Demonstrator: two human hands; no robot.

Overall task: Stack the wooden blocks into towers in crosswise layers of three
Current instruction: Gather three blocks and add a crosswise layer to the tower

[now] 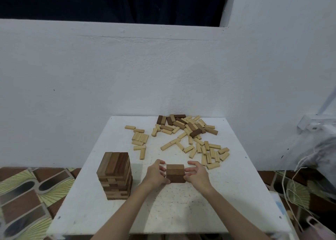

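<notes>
A low stack of dark brown blocks (175,173) stands in the middle of the white table (236,194). My left hand (157,173) presses against its left side, thumb at the lower front corner, fingers curved over the upper left edge. My right hand (197,172) touches its right side with spread, curved fingers. A taller tower of dark blocks (115,176), several crosswise layers high, stands to the left. Loose pale and dark blocks (189,134) lie scattered at the back of the table.
A small group of pale blocks (139,139) lies behind the tall tower. A white wall rises just behind the table. Patterned flooring (27,194) shows on the left, and cords and a bag (309,167) sit at the right.
</notes>
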